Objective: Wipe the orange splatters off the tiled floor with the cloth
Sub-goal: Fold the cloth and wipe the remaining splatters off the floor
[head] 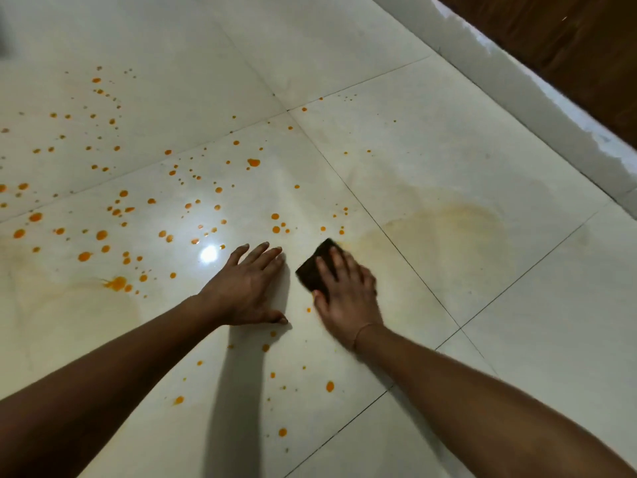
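Head camera: my right hand (348, 294) presses the cloth (312, 270) flat-fingered on the floor (448, 132), left hand (246, 288) spread flat beside it.

1 view only: a head-worn wide-angle camera looks forward and steeply down on the tiled floor (448, 150) from close above. The left hand (246, 288) and right hand (344, 298) reach in from 7 and 5 o'clock to near centre. A white skirting (517, 88) crosses 1 to 3 o'clock.
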Action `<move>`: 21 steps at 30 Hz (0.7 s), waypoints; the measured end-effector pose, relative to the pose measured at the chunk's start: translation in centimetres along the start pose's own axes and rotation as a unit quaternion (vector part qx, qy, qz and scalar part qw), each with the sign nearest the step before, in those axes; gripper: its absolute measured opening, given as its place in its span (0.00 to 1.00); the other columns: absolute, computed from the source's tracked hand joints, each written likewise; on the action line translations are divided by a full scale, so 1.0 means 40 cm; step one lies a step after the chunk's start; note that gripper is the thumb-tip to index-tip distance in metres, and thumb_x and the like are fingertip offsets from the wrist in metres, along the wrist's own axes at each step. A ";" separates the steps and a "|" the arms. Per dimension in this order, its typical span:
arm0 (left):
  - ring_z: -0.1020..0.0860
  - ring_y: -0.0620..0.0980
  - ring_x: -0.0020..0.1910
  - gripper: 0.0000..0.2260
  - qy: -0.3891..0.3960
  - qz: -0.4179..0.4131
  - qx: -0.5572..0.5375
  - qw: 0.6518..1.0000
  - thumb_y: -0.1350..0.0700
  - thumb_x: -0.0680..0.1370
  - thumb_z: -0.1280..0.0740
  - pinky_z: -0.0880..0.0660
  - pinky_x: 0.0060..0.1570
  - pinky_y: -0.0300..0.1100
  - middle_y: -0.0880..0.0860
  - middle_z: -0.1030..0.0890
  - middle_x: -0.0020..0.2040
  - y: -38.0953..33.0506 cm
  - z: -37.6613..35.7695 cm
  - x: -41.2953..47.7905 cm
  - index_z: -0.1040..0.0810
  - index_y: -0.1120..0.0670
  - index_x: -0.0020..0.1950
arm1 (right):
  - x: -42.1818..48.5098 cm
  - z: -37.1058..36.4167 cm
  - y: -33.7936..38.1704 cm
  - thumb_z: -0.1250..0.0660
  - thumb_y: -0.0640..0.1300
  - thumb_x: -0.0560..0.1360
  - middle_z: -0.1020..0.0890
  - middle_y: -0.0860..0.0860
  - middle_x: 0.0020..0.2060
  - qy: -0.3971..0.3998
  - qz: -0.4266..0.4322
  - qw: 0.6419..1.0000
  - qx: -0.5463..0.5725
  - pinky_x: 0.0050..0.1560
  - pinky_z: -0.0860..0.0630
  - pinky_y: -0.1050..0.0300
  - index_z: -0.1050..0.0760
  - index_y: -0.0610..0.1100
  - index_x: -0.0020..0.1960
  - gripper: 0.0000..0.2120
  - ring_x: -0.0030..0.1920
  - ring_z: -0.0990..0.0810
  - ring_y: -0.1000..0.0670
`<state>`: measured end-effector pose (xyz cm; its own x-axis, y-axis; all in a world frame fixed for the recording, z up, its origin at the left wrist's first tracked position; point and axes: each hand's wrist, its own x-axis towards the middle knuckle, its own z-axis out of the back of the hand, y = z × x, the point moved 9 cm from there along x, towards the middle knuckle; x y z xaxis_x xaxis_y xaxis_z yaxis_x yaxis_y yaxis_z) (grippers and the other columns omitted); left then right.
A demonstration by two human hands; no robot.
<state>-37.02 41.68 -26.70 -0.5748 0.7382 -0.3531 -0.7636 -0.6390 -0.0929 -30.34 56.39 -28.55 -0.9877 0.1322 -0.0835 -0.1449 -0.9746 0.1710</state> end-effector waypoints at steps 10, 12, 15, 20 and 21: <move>0.50 0.55 0.79 0.33 -0.010 -0.013 -0.011 1.000 0.40 0.77 0.46 0.56 0.75 0.54 0.52 0.42 0.78 0.009 -0.018 -0.055 0.43 0.56 0.78 | -0.003 0.009 -0.014 0.46 0.57 0.74 0.38 0.44 0.75 -0.004 -0.047 0.999 -0.003 0.67 0.37 0.40 0.37 0.50 0.75 0.31 0.74 0.39 0.42; 0.46 0.57 0.78 0.32 -0.014 -0.016 -0.009 1.000 0.43 0.76 0.56 0.52 0.74 0.56 0.53 0.38 0.77 0.019 -0.019 -0.059 0.39 0.57 0.77 | -0.101 -0.031 0.116 0.43 0.57 0.74 0.39 0.46 0.76 0.025 0.069 0.997 0.009 0.70 0.40 0.41 0.39 0.51 0.76 0.31 0.75 0.42 0.43; 0.44 0.58 0.77 0.36 -0.009 -0.018 -0.008 1.000 0.45 0.74 0.63 0.51 0.74 0.57 0.54 0.37 0.77 0.022 -0.027 -0.059 0.39 0.57 0.77 | -0.314 -0.026 0.085 0.41 0.57 0.75 0.42 0.47 0.78 0.068 0.160 0.984 0.024 0.72 0.46 0.44 0.41 0.53 0.77 0.31 0.77 0.44 0.45; 0.43 0.60 0.77 0.34 -0.013 0.005 -0.026 1.000 0.47 0.75 0.62 0.49 0.73 0.58 0.56 0.37 0.76 0.012 -0.038 -0.070 0.37 0.59 0.76 | -0.130 0.004 -0.032 0.44 0.57 0.74 0.39 0.45 0.76 0.015 -0.038 0.999 0.000 0.70 0.41 0.41 0.39 0.51 0.76 0.30 0.75 0.40 0.42; 0.41 0.60 0.76 0.32 -0.020 0.009 -0.027 0.999 0.48 0.76 0.59 0.48 0.73 0.58 0.56 0.35 0.75 0.012 -0.046 -0.073 0.36 0.60 0.75 | -0.112 -0.002 0.021 0.44 0.56 0.74 0.39 0.45 0.76 0.007 -0.034 0.999 0.014 0.70 0.40 0.41 0.38 0.51 0.75 0.31 0.75 0.40 0.42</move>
<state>-35.18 38.81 -27.44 -0.6001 0.7337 -0.3186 -0.7366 -0.6622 -0.1377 -26.02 54.98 -28.13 -0.9747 0.1950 -0.1095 -0.2132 -0.9580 0.1918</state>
